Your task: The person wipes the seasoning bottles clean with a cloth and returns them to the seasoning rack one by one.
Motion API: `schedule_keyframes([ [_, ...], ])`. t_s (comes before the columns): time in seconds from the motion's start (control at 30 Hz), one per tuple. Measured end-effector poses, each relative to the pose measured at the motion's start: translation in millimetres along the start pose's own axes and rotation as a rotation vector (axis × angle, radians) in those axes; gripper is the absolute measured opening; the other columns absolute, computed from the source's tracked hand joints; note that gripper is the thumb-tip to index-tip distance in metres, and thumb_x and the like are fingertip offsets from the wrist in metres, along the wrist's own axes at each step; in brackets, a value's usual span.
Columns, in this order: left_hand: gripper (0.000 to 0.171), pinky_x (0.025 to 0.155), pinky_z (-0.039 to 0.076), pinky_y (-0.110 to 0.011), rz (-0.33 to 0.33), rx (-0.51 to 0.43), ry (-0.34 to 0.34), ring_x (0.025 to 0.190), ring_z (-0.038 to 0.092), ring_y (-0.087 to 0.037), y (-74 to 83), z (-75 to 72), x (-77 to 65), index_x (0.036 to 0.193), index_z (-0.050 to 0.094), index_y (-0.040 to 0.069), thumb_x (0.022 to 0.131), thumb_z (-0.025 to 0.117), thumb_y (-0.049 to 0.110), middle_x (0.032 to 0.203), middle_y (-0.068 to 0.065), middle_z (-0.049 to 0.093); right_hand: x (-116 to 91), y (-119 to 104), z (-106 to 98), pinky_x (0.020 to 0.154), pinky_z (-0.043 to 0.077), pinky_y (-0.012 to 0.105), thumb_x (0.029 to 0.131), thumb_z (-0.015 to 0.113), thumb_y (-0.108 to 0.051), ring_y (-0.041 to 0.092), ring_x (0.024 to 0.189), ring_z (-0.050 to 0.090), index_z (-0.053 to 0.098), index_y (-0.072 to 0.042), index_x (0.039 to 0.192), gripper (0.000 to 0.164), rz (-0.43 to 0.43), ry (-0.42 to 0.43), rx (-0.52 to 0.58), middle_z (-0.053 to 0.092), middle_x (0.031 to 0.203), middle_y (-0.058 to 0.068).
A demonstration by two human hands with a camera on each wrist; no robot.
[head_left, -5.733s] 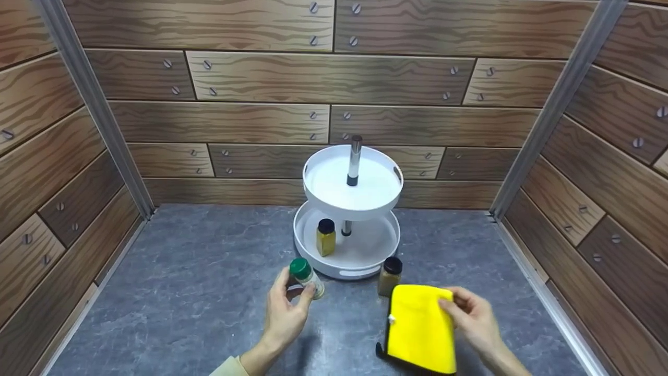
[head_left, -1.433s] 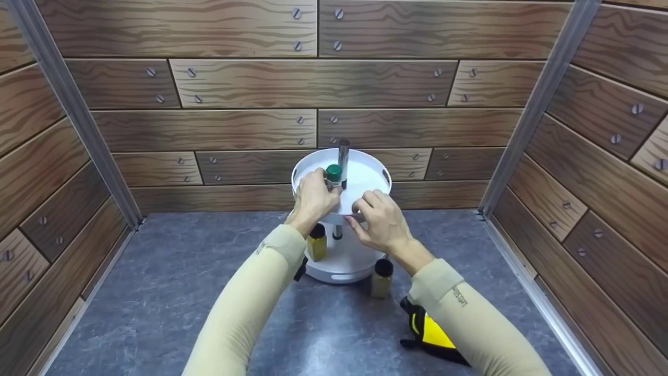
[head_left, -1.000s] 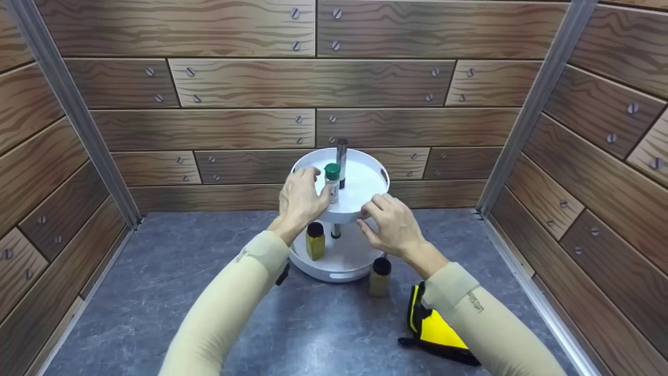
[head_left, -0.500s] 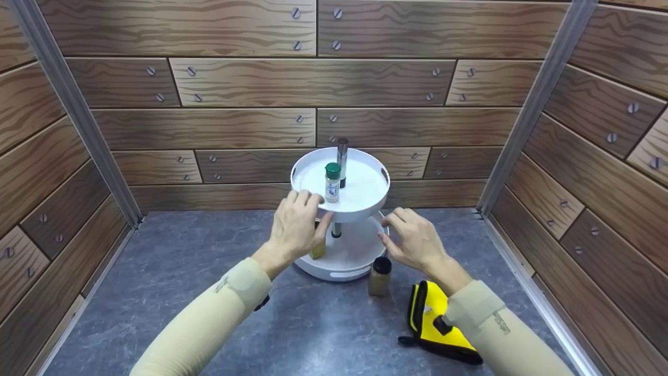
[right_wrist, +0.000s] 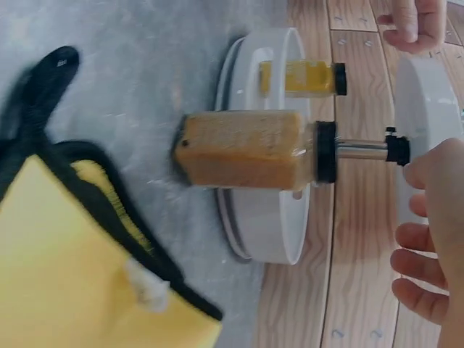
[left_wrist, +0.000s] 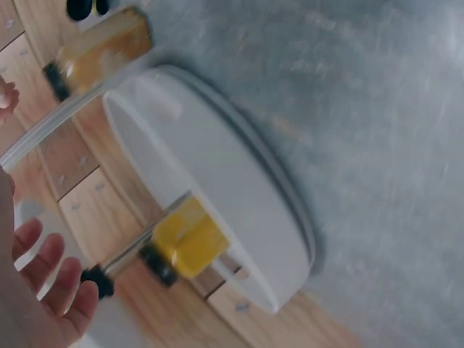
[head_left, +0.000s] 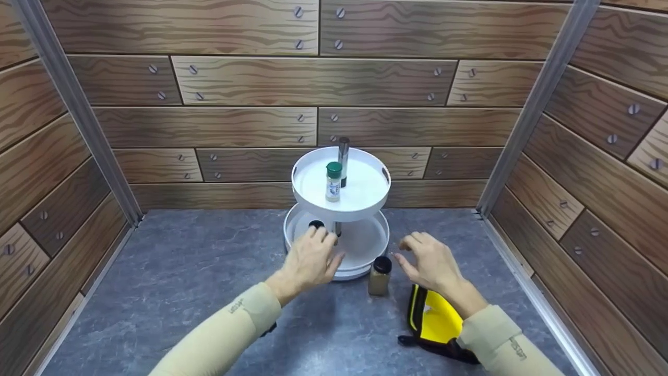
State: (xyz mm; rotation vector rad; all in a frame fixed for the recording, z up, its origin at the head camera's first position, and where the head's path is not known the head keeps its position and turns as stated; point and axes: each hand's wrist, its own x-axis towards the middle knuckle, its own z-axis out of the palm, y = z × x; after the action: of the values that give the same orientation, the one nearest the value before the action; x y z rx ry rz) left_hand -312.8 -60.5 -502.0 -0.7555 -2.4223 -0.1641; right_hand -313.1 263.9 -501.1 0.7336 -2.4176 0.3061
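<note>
A green-capped spice shaker [head_left: 333, 184] stands upright on the upper tray [head_left: 365, 183] of a white two-tier stand. My left hand [head_left: 308, 258], empty with loosely bent fingers, hovers before the lower tray [head_left: 365, 243]. It hides most of a black-capped jar of yellow spice [left_wrist: 190, 238], which stands in that tray. My right hand [head_left: 430, 261], also empty and loosely curled, hangs to the right of the stand. Close to it, a black-capped jar of brown spice [head_left: 379, 279] stands on the table. Below that hand lies a yellow pouch with black edging [head_left: 438, 318], partly covered by the sleeve.
The stand's metal post [head_left: 343, 156] rises through both trays. A grey marbled tabletop [head_left: 209, 261] lies under everything. Wood-patterned walls [head_left: 250, 128] enclose it at the back and sides, with grey metal strips [head_left: 537, 109] in the corners.
The green-capped shaker went from my left hand onto the upper tray, and I let it go. The pouch left my right hand for the table. Both hands have drawn back from the upper tray.
</note>
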Motion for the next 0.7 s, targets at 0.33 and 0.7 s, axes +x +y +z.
schedule_keyframes([
  [0.33,0.042,0.087,0.061,-0.041,-0.024,-0.018,-0.102,0.103,0.069,-0.027,18.8,30.8,-14.1,0.126,0.07,0.012,0.108,0.067,0.049,0.114,-0.008,0.076,-27.8,10.9,5.6,0.08,0.065,0.046,0.096,0.086,-0.026,0.025,0.091,0.07,0.075,-0.014,0.105,0.019,0.14,-0.183,-0.051,0.075,0.099,0.005],
  [0.7,0.055,0.098,0.063,-0.039,-0.065,-0.127,-0.185,0.112,0.068,-0.024,43.3,55.4,-11.8,0.132,0.067,0.013,0.104,0.07,0.06,0.122,-0.006,0.074,-69.9,30.8,7.9,0.084,0.065,0.053,0.097,0.08,-0.014,0.032,0.095,0.074,0.078,-0.009,0.108,0.011,0.308,-0.228,-0.009,0.078,0.104,0.01],
])
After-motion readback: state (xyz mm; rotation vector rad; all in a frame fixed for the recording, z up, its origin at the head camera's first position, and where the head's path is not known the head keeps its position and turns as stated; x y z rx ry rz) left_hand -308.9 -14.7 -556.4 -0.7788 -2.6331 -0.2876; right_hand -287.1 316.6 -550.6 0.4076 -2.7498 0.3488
